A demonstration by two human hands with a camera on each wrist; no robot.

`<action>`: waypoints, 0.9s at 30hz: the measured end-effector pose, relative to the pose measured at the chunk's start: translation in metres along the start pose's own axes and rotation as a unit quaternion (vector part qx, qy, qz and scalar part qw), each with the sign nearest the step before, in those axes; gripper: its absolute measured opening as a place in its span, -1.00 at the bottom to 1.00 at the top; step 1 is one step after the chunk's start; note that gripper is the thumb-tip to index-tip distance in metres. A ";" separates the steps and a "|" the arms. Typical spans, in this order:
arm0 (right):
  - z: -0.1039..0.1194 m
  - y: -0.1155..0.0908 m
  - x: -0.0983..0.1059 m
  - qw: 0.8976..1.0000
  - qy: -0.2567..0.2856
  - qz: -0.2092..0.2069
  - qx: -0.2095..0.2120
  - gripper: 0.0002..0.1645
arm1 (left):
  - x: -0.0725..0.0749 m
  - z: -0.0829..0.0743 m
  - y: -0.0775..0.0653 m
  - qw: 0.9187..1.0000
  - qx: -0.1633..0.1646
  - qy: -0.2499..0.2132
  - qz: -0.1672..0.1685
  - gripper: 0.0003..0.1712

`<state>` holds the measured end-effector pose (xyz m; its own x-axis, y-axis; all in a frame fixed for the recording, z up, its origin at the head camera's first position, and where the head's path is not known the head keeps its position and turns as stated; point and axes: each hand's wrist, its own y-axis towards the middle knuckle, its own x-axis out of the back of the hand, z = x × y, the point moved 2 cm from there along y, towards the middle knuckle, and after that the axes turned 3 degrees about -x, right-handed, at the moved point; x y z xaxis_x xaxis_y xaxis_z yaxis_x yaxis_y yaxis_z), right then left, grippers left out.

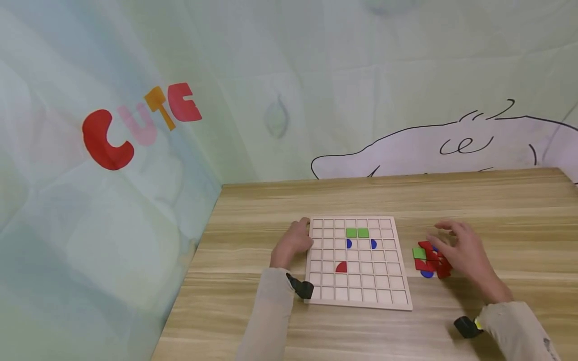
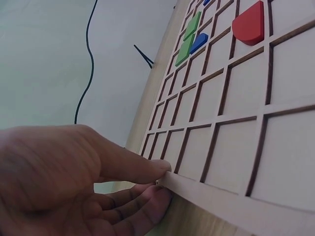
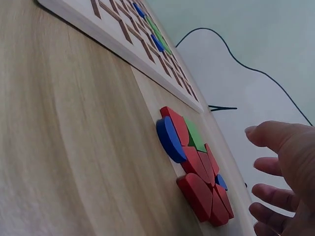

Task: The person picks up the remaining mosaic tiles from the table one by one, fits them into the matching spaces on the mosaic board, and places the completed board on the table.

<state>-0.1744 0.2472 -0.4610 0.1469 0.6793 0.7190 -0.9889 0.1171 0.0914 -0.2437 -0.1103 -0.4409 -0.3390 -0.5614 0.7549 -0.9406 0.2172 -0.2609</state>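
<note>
A pale wooden grid board [image 1: 375, 281] lies on the table. Its left edge is pinched by my left hand [image 1: 293, 241], thumb on the rim and fingers curled at the side in the left wrist view. Seated in its squares are two green squares [image 1: 363, 232] side by side, two blue half-rounds [image 1: 374, 244] below them, and a red quarter-round [image 1: 341, 267]. Right of the board, my right hand [image 1: 467, 253] hovers beside a cluster of red pieces [image 3: 199, 194], fingers apart and holding nothing. A green piece [image 1: 419, 253] and blue pieces [image 3: 171, 140] lie among the red ones.
The wooden table [image 1: 253, 220] meets a printed fabric backdrop [image 1: 280, 70] along its far edge. On the left, the fabric carries coloured letters [image 1: 108, 143]. Black wrist cameras [image 1: 467, 327] sit at both sleeves.
</note>
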 end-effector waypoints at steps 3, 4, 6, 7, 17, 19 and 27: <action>-0.003 0.000 -0.001 1.000 -0.008 0.006 0.003 -0.44 | 0.000 0.000 0.000 1.000 0.000 0.003 0.000 -0.28; -0.004 0.001 -0.001 1.000 -0.010 0.008 0.004 -0.44 | 0.000 0.000 0.000 1.000 0.000 0.004 0.000 -0.28; -0.006 0.001 -0.002 1.000 -0.016 0.010 0.010 -0.45 | -0.001 0.000 0.001 1.000 0.001 0.003 0.000 -0.27; -0.007 0.002 -0.003 1.000 -0.020 0.012 0.012 -0.45 | -0.001 0.000 0.001 1.000 0.002 0.003 0.001 -0.27; -0.013 0.001 -0.008 0.998 -0.053 0.009 0.037 -0.68 | -0.001 0.001 0.001 1.000 0.008 -0.002 0.002 -0.26; -0.013 0.001 -0.009 0.997 -0.061 0.006 0.040 -0.69 | 0.000 0.001 0.001 1.000 0.008 -0.002 0.002 -0.26; -0.012 0.002 -0.012 0.996 -0.082 0.007 0.031 -0.69 | -0.001 0.002 0.002 1.000 0.001 0.001 0.003 -0.26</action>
<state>-0.1779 0.2482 -0.4780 0.1316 0.5526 0.8230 -0.9912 0.0601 0.1181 -0.2458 -0.1109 -0.4433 -0.3437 -0.5594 0.7543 -0.9389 0.2177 -0.2664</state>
